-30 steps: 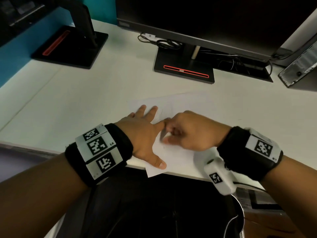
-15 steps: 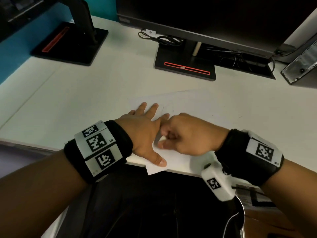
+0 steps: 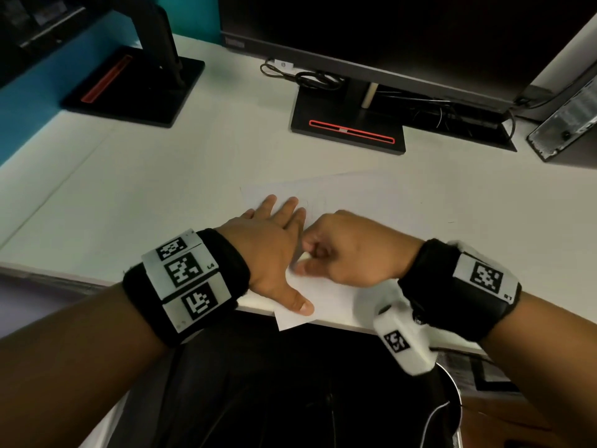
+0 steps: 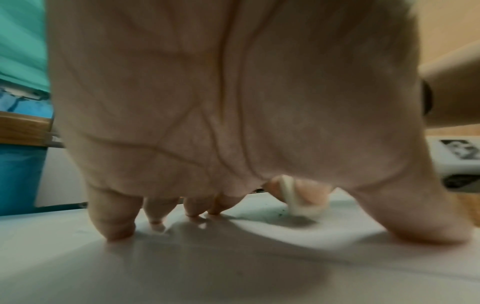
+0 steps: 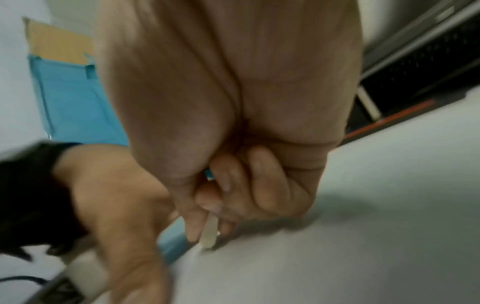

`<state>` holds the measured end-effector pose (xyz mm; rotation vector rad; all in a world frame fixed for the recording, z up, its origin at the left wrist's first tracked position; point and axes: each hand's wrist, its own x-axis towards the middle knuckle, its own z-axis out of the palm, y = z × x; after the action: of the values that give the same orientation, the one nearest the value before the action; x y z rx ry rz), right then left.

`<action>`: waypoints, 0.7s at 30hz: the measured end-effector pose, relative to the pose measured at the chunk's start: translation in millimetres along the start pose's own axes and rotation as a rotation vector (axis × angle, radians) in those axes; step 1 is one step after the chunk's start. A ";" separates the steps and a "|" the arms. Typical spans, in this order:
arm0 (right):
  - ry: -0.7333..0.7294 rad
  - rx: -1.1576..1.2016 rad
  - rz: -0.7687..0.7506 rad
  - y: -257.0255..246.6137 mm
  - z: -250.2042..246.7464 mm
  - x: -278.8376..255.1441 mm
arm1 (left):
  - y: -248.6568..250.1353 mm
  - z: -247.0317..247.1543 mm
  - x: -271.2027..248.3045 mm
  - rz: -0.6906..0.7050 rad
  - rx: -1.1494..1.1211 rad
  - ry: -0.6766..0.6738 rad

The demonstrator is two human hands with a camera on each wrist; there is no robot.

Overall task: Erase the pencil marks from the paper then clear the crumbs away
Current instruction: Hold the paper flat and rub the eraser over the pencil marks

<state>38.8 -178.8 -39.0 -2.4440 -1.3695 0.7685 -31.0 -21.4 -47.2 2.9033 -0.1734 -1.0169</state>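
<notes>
A white sheet of paper [image 3: 371, 202] lies on the white desk, its near corner hanging over the front edge. My left hand [image 3: 274, 240] lies flat on the sheet's left part, fingers spread, and holds it down. Just to its right my right hand [image 3: 342, 250] is curled and pinches a small white eraser [image 4: 298, 203] [image 5: 210, 232] between thumb and fingers, its tip on the paper. Dark crumbs [image 4: 279, 212] lie on the paper beside the eraser. Faint pencil lines [image 3: 318, 205] show past the knuckles.
A monitor on a black stand [image 3: 349, 124] rises behind the paper, with cables [image 3: 310, 76] at its base. A second black stand [image 3: 135, 88] is at the far left, a grey computer case [image 3: 568, 124] at the far right. The desk's front edge [image 3: 64, 273] runs under my wrists.
My right hand has made small rubbing strokes with the eraser beside the left hand's index finger. The left hand has stayed flat on the paper.
</notes>
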 end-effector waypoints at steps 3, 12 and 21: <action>-0.007 -0.012 0.029 3.0 0.1 0.9 | 1.1 0.1 -1.3 -0.005 0.010 0.000; 0.169 -0.107 0.179 29.1 -21.8 4.0 | 0.9 -0.2 -2.9 0.000 0.026 0.011; 0.074 0.183 0.143 16.4 0.3 -19.2 | 3.5 -5.0 -1.7 0.107 0.015 0.002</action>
<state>42.3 -203.8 -40.1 -2.4186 -1.0574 0.7898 -29.5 -24.6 -42.0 2.8726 -0.3341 -1.0002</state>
